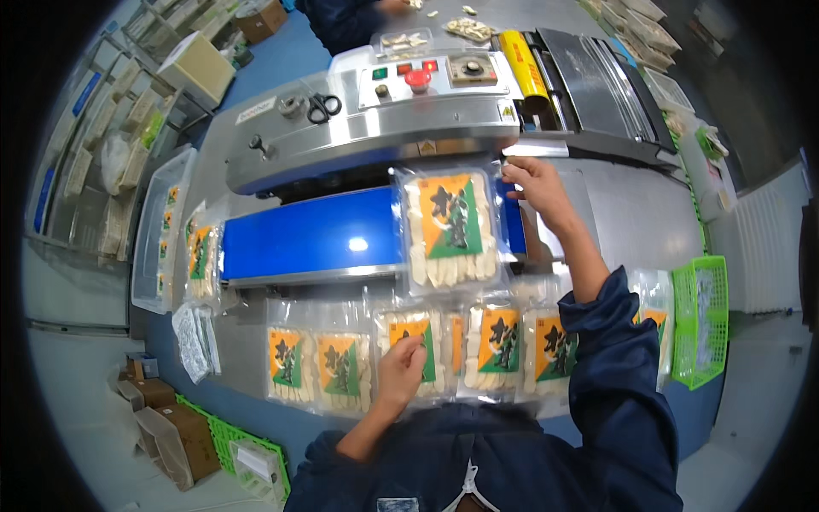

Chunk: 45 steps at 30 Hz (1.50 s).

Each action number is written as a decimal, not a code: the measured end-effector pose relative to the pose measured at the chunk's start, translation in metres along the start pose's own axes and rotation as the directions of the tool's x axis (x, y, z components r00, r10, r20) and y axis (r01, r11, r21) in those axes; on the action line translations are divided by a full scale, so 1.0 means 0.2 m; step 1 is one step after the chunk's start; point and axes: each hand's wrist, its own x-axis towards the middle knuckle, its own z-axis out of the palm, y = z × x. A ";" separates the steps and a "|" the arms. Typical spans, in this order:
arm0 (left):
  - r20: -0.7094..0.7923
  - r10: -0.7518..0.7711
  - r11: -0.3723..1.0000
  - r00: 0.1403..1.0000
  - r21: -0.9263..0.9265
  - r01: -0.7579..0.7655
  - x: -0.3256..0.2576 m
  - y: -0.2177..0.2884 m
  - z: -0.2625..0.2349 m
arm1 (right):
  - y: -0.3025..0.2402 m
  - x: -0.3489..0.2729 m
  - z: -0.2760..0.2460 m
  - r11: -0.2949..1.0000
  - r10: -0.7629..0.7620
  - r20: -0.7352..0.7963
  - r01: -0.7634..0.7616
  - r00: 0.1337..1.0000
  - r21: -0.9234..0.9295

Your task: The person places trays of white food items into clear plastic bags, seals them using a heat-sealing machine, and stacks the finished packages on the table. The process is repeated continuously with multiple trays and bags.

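Observation:
A clear flat pouch (452,271) of pale, finger-like pieces with an orange and green label lies over the right part of the blue conveyor belt (311,235) and its near edge. My right hand (539,192) pinches at the pouch's upper right corner, thumb and fingers together. In front of the belt, similar pouches stand in a row. My left hand (403,371) is closed over the middle pouch (397,326) there, covering part of its label; what its fingers grip is hidden. Another labelled pouch (202,256) rests at the belt's left end.
Behind the belt stands a steel sealing machine (384,141) with a red button (418,80) and black scissors (323,108) on top. A clear bin (153,247) is at left, a green basket (699,322) at right. Another person's sleeve (341,21) shows at the far side.

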 end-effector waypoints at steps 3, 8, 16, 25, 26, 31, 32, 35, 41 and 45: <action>0.114 0.069 0.998 0.991 -0.024 -0.066 0.06 -0.07 0.08 | -0.08 -0.31 -0.11 0.982 0.038 -0.039 -0.045 0.998 -0.183; 0.161 0.155 0.951 0.975 0.244 -0.191 0.15 0.05 0.25 | 0.18 -0.80 -0.36 0.733 -0.076 -0.294 -0.147 0.953 -0.664; 0.295 0.116 0.934 0.949 0.293 -0.205 0.34 0.08 0.70 | 0.58 -0.94 -0.43 0.706 -0.075 -0.432 -0.258 0.899 -0.660; 0.327 -0.228 0.962 0.917 -0.072 0.265 0.35 0.13 0.75 | 0.57 -0.95 -0.41 0.910 0.289 -0.369 -0.373 0.883 -0.181; 0.309 -0.216 0.961 0.926 -0.098 0.257 0.35 0.13 0.74 | 0.53 -0.97 -0.42 0.914 0.353 -0.304 -0.395 0.885 -0.088; 0.288 -0.174 0.899 0.942 -0.344 0.271 0.38 0.30 0.70 | 0.25 -0.97 -0.47 0.898 0.406 -0.194 -0.351 0.893 0.264; 0.316 -0.189 0.899 0.930 -0.326 0.294 0.37 0.34 0.68 | 0.24 -0.95 -0.48 0.916 0.368 -0.235 -0.307 0.900 0.259; 0.225 -0.134 0.935 0.965 -0.294 0.198 0.44 0.42 0.64 | 0.12 -0.89 -0.46 0.968 0.246 -0.394 -0.200 0.886 0.153; 0.220 -0.186 0.868 0.957 -0.419 0.265 0.60 0.68 0.71 | 0.10 -0.63 -0.56 0.983 0.128 -0.451 -0.051 0.883 0.178; 0.234 -0.137 0.869 0.963 -0.437 0.230 0.76 0.78 0.79 | 0.07 -0.42 -0.65 0.987 0.081 -0.479 -0.003 0.874 0.161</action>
